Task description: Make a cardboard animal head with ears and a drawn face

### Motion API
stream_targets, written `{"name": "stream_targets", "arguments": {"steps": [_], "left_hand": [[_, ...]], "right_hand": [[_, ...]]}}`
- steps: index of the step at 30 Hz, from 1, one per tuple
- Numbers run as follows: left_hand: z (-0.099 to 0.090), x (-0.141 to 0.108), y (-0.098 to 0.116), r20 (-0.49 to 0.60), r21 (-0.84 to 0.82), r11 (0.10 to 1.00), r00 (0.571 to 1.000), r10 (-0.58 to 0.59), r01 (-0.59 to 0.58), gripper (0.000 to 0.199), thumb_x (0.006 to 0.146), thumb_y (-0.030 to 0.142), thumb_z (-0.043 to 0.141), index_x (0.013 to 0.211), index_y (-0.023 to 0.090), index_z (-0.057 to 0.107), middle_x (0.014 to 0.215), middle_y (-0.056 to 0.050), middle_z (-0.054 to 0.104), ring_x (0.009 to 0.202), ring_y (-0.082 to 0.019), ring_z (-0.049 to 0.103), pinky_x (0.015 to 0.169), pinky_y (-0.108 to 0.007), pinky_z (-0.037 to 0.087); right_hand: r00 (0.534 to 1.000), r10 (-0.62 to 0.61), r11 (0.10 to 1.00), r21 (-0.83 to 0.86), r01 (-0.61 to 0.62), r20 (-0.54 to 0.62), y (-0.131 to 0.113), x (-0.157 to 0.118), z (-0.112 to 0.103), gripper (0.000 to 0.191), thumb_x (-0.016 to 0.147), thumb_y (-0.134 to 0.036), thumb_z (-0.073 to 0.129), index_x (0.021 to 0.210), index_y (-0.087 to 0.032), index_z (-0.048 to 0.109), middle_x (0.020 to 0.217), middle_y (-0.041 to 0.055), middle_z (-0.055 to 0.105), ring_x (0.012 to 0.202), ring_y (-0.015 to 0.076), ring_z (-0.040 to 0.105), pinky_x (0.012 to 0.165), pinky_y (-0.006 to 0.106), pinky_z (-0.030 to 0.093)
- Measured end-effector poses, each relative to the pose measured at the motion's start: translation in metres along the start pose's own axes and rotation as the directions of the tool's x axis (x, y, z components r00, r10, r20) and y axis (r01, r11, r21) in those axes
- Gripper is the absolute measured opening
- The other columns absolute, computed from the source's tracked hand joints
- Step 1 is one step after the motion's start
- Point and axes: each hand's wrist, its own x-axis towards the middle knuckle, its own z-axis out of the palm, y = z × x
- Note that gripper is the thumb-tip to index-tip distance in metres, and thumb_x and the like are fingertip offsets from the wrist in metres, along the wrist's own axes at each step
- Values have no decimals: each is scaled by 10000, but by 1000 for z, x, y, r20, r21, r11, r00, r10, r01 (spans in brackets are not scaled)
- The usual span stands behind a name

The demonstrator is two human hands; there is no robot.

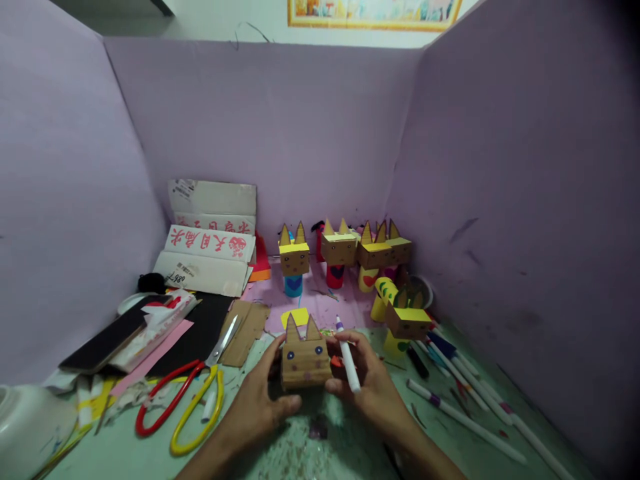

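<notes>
Between the fingers: box (pixel 306 367) | left hand (pixel 260 393) half-curled round its side; right hand (pixel 371 377) half-closed on pen (pixel 349 360) | squeezing could dent box, loose pen mark it

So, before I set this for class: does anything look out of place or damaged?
Yes, small things. Dark smudges mark the plain right wall. The table has a dark patch on the near side of the cardboard head. Loose markers lie jumbled at the right rather than gathered up.

Both hands (pixel 260 390) (pixel 371 375) half-curled, slightly apart
</notes>
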Motion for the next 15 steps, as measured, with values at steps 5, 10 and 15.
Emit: {"name": "stream_targets", "arguments": {"steps": [5, 10, 15], "left_hand": [[0, 2, -9, -175, -310, 951, 983, -58, 1, 859, 592, 539, 757, 1293, 163, 434, 1278, -164, 544, 1212, -326, 484, 965, -377, 417], [0, 6, -17, -240, -383, 924, 964, -114, 13, 774, 540, 501, 798, 1176, 147, 534, 1140, -154, 625, 1134, -320, 541, 939, -372, 423], [9, 1, -9, -154, -477, 874, 970, -188, 94, 717, 579, 437, 753, 1184, 124, 527, 1078, -174, 653, 987, -328, 618, 806, -400, 490]], "right_hand": [[999, -39, 997, 63, 39, -6, 0, 0, 1, 515, 611, -270, 811, 992, -282, 465, 1194, 82, 625, 1092, 284, 599, 841, 427, 509], [995, -85, 996, 2, 85, -42, 4, -2, -2, 442, 669, -301, 776, 1008, -287, 493, 1194, 73, 639, 1103, 261, 595, 873, 392, 481], [991, -131, 990, -54, 130, -17, 5, -2, -2, 361, 736, -340, 726, 1024, -270, 519, 1173, 84, 653, 1092, 242, 596, 863, 362, 480]]}}
